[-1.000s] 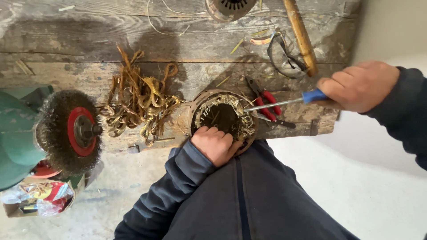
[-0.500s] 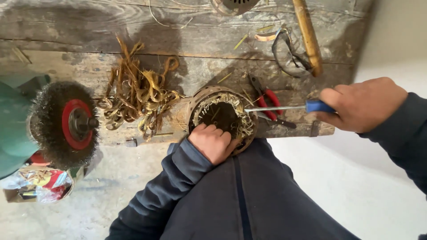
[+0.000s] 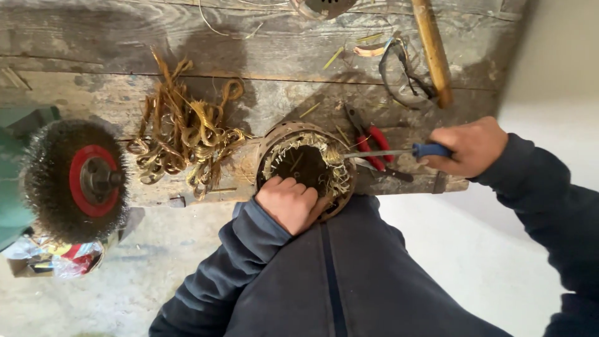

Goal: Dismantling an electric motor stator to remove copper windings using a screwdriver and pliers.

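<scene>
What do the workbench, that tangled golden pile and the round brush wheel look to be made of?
Workbench: rough, weathered grey wood, with visible grain and cracks.
Tangled pile: probably copper wire, shiny gold-brown strands in bent loops.
Brush wheel: apparently fine steel wire bristles, dark and fuzzy, around a red, likely metal hub.

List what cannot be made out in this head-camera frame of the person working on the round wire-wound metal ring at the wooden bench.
- Tip of the blue-handled screwdriver: buried in the yellowish windings of the round wire-wound metal ring.
- Ring's near rim: covered by the left hand.
- Screwdriver handle: mostly wrapped by the right hand.
- Red-handled pliers: partly crossed by the screwdriver shaft.
- Round metal part: cut off by the top edge.
- Wooden handle: its head lies beyond the top edge.
</scene>
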